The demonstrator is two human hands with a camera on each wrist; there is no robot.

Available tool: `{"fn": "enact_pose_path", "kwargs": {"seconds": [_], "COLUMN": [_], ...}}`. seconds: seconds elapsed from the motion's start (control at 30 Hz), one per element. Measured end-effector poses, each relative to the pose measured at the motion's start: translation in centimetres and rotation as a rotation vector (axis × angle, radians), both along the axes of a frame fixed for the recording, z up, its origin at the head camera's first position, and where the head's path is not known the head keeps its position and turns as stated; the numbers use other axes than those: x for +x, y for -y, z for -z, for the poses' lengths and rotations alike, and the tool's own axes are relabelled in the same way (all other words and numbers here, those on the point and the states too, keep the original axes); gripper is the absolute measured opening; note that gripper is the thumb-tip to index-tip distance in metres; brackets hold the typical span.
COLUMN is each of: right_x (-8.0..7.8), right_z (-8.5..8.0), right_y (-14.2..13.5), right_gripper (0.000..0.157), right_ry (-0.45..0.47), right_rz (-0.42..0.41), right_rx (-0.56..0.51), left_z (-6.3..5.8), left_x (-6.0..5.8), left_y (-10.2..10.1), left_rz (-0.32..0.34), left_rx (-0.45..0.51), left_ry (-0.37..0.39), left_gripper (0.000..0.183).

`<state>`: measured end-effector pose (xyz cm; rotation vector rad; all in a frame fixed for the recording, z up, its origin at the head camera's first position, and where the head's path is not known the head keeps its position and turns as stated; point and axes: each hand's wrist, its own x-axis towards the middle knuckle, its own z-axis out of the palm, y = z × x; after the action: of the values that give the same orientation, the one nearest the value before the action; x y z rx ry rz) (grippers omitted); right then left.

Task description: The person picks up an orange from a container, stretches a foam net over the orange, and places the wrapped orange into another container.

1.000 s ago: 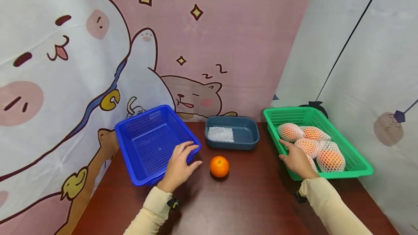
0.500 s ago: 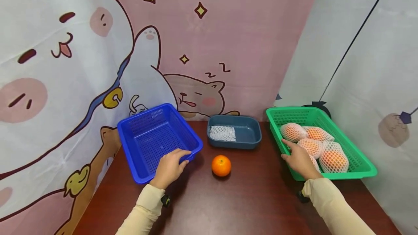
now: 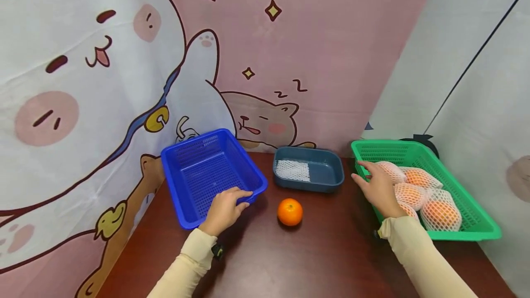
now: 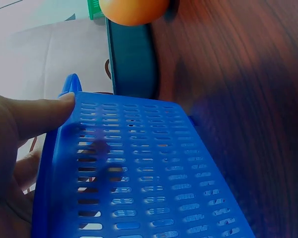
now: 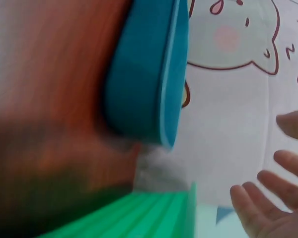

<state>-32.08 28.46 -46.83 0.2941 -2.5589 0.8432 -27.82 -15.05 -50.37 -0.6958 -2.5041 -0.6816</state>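
My left hand grips the right rim of the blue basket at its near right corner. In the left wrist view the thumb lies on the outer side of the rim, above the slotted wall, with other fingers behind it. Over the left rim of the green basket is my right hand, its fingers spread and holding nothing. Several peach-orange fruits in white foam nets lie in that basket, some partly hidden by the hand. A bare orange sits on the table between the hands.
A dark teal tray stands at the back, between the two baskets, with a flat white foam net in its left part. Printed cloth hangs behind the reddish-brown table and along its sides.
My left hand has come down and taken hold of the blue basket's rim. My right hand has moved back and up along the green basket's left rim. The head view has turned slightly left.
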Motion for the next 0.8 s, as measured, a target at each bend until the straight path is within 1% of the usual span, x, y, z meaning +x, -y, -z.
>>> {"fn": "enact_pose_path", "kwargs": {"seconds": [0.1, 0.27, 0.37, 0.5, 0.63, 0.7, 0.8], "right_x": [-2.0, -5.8, -8.2, -10.8, -12.7, -13.3, -13.8], "right_z": [-0.4, -0.1, 0.6, 1.9, 3.4, 4.1, 5.0], "right_y": [1.7, 4.5, 6.1, 8.1, 9.8, 10.5, 11.5], "right_gripper": [0.048, 0.055, 0.057, 0.059, 0.063, 0.064, 0.066], "right_ry": [0.041, 0.172, 0.234, 0.297, 0.369, 0.41, 0.489], "right_rz": [-0.053, -0.12, -0.144, -0.19, -0.242, -0.257, -0.273], "right_rx": [-0.028, -0.047, -0.039, -0.029, -0.008, 0.003, 0.017], "left_z": [-0.1, -0.2, -0.2, -0.2, -0.3, -0.4, -0.3], "left_x": [0.0, 0.1, 0.1, 0.1, 0.1, 0.1, 0.2], "left_y": [-0.1, -0.1, 0.0, 0.2, 0.3, 0.2, 0.0], "left_rz": [0.001, -0.02, -0.025, -0.03, -0.045, -0.042, -0.033], "left_rx": [-0.001, 0.001, 0.006, -0.005, -0.02, -0.02, -0.023], "left_ry": [-0.008, -0.004, 0.012, 0.035, 0.037, 0.035, 0.041], "left_gripper": [0.033, 0.033, 0.034, 0.033, 0.032, 0.032, 0.031]}}
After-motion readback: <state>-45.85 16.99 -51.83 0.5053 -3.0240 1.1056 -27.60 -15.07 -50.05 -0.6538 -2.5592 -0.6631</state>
